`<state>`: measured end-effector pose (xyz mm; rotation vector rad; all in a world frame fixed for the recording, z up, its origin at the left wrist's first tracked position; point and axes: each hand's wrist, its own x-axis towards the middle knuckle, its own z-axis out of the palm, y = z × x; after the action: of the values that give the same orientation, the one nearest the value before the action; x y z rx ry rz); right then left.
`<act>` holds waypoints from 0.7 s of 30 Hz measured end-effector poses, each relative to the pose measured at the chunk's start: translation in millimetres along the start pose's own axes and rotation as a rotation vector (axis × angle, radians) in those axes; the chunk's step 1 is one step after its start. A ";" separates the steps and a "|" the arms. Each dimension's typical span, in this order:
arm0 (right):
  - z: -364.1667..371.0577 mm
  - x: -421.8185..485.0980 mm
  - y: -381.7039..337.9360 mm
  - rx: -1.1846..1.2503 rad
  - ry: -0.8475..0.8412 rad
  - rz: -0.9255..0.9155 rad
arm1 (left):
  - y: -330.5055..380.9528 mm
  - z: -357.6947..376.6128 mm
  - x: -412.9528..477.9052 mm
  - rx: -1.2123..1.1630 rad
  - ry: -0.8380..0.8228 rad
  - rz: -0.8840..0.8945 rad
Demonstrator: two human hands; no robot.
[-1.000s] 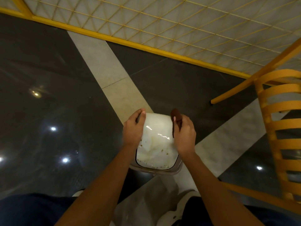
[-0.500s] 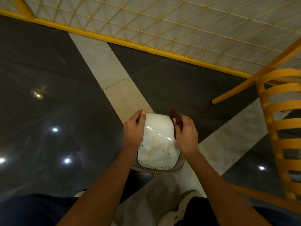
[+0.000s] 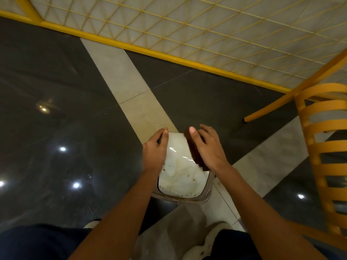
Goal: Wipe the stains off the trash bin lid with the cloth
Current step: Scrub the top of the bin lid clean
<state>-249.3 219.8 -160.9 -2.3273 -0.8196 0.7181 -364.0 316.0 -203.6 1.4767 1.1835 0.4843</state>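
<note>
A white glossy trash bin lid (image 3: 183, 177) with brown specks and smears sits below me on the floor, framed by a translucent rim. My left hand (image 3: 154, 149) grips the lid's left edge, thumb on top. My right hand (image 3: 208, 147) holds a dark brown cloth (image 3: 195, 152) against the lid's right side, thumb on top of the cloth and fingers over its far side. Most of the specks lie on the near half of the lid.
A yellow slatted chair (image 3: 323, 147) stands close at the right, one leg (image 3: 293, 94) angled over the floor. A yellow-framed mesh panel (image 3: 187, 25) runs along the far side. The floor is dark glossy tile with pale strips. My shoes (image 3: 212, 233) are just below the bin.
My right hand has spread the cloth along the lid's right side and shifted slightly inward. The left hand keeps its grip on the left edge.
</note>
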 end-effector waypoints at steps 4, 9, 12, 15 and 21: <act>13.5 1.4 -9.4 -0.077 0.077 -0.148 | 0.6 -0.6 0.2 0.002 0.008 -0.004; 22.3 -10.0 -4.3 -0.097 0.027 -0.458 | 2.3 -1.3 0.3 0.028 0.009 0.024; 11.0 10.3 3.2 -0.055 0.062 -0.348 | 1.6 -0.6 1.3 0.018 0.011 -0.004; 10.3 15.6 -3.6 -0.086 0.052 -0.282 | -0.5 -0.7 0.8 0.016 0.017 -0.010; 11.4 0.4 1.8 -0.077 0.020 -0.554 | 2.1 -0.8 0.1 0.040 0.015 0.045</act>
<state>-255.6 222.6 -170.2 -2.0159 -1.4213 0.4228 -363.8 316.8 -201.5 1.5391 1.1796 0.5055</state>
